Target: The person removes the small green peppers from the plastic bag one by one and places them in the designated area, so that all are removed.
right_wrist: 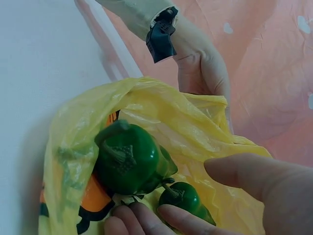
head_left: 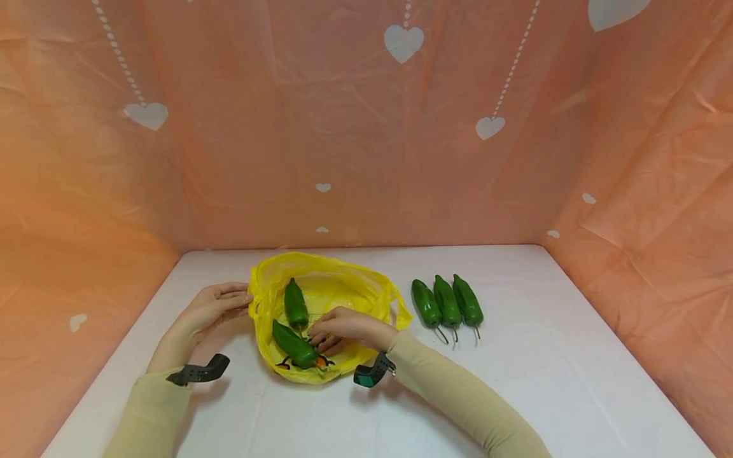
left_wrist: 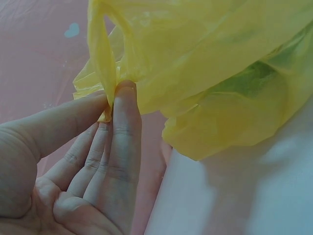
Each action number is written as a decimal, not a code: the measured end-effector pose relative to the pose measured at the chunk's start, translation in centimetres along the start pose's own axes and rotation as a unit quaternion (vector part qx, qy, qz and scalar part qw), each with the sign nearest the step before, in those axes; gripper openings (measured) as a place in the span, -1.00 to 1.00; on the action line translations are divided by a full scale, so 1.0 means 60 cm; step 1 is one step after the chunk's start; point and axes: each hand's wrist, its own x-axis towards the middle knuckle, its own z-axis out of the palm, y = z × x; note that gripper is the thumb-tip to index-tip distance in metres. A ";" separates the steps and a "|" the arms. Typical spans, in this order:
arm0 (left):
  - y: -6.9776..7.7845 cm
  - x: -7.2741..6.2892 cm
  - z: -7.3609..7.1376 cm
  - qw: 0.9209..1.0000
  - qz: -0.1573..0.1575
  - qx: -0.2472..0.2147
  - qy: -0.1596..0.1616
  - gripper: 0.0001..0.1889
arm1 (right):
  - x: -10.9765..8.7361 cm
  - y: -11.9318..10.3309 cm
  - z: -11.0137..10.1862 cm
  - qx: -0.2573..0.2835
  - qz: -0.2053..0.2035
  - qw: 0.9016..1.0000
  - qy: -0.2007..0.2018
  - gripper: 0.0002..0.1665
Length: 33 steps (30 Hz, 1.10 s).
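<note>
A yellow plastic bag [head_left: 372,283] lies with its mouth spread wide on the table. At its left edge my left hand [head_left: 214,310] pinches the rim; in the left wrist view, thumb and forefinger meet on the bunched plastic. Two green chili peppers lie inside: one pepper [head_left: 295,304] farther back, another pepper [head_left: 294,345] nearer the front. My right hand [head_left: 349,327] reaches into the bag from the right. Its thumb and fingers stand apart in the right wrist view, fingertips right beside the stem ends of the peppers, with nothing gripped.
Three more green peppers [head_left: 448,302] lie side by side to the right of the bag, stems toward me. The white table [head_left: 572,381] is enclosed at the back and sides by an orange cloth [head_left: 355,140] with white hearts.
</note>
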 end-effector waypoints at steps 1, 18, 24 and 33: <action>0.000 0.000 0.000 1.000 0.001 0.000 0.000 -0.41 | 0.001 0.001 0.001 -0.004 -0.002 1.000 0.000 -0.64; -0.003 0.002 0.000 1.000 0.011 -0.003 -0.012 -0.41 | 0.011 0.006 0.022 -0.056 0.007 0.997 0.044 -0.53; -0.004 0.003 0.001 1.000 0.011 -0.006 -0.010 -0.44 | 0.012 0.005 0.028 -0.058 0.005 0.997 0.054 -0.55; -0.001 0.003 0.005 1.000 0.013 -0.015 -0.006 -0.47 | 0.010 0.000 0.035 -0.062 0.010 0.996 0.066 -0.51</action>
